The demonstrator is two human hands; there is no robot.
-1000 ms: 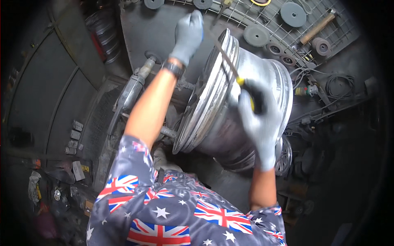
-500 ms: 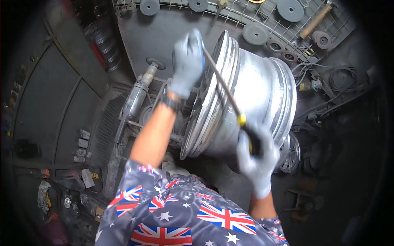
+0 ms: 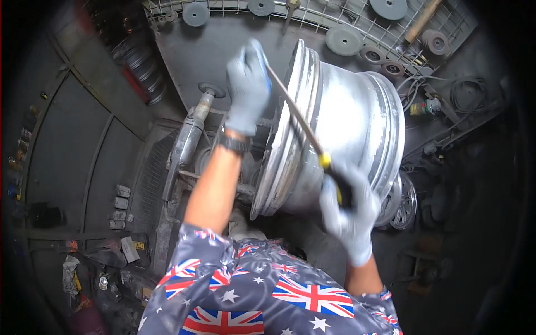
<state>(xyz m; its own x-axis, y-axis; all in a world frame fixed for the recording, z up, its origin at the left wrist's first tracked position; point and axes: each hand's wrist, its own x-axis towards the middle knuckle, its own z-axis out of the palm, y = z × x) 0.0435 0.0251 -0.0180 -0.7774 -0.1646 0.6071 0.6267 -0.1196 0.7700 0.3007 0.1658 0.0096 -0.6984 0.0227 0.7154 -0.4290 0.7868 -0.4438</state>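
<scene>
A long file (image 3: 296, 110) with a black and yellow handle slants across the outer lip of a bare silver wheel rim (image 3: 347, 106). Gloved in grey, my right hand (image 3: 353, 215) wraps round the handle at the lower right. My left hand (image 3: 247, 86), in a matching glove with blue on the palm side, is closed on the file's far end, just left of the rim. The blade seems to rest on the lip edge, though the exact contact is hard to make out. The rim is tilted, its lip side to the left.
Abrasive discs (image 3: 343, 41) and a hammer (image 3: 422, 21) hang on a wire rack at the back. A metal shaft with a round end (image 3: 190, 134) stands left of the rim. Another spoked wheel (image 3: 406, 202) sits at the lower right, below looped cables (image 3: 468, 95).
The view has shifted slightly. Both hands and the file appear a little farther left, with the grip on each end unchanged.
</scene>
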